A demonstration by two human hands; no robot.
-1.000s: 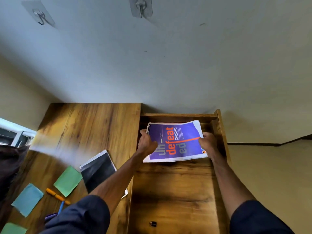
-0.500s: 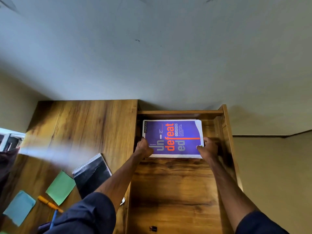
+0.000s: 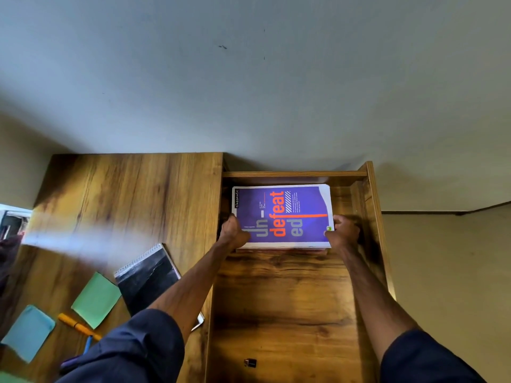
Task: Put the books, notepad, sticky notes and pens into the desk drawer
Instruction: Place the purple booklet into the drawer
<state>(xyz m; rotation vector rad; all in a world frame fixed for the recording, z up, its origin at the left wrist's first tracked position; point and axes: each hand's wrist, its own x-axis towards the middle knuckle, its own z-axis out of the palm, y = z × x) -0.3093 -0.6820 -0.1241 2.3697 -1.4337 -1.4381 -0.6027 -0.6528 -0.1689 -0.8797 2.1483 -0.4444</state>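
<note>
Wooden desk top (image 3: 124,203): brown grain, with a pale streak of light (image 3: 69,239) across its left half. Behind it I note a grey-white wall (image 3: 249,92) bearing small dark marks (image 3: 223,47). Off its left edge, dark cloth (image 3: 8,258). Right of its near corner, lower down, a small black object (image 3: 250,362), type unclear.

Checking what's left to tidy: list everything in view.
purple book: one, purple with orange lettering, drawer's far end
drawer: one, brown wood, open, right of desktop
small black object: one, drawer floor, near end
desktop: one, brown wood, left
notepad: one, black, spiral-bound, desktop beside drawer
green sticky notes: two, desktop, one cut off by frame
blue sticky note: one, desktop's near left
pens: three, orange, blue, purple, desktop's near edge
left hand: one, grips book's left edge
right hand: one, grips book's right edge
</note>
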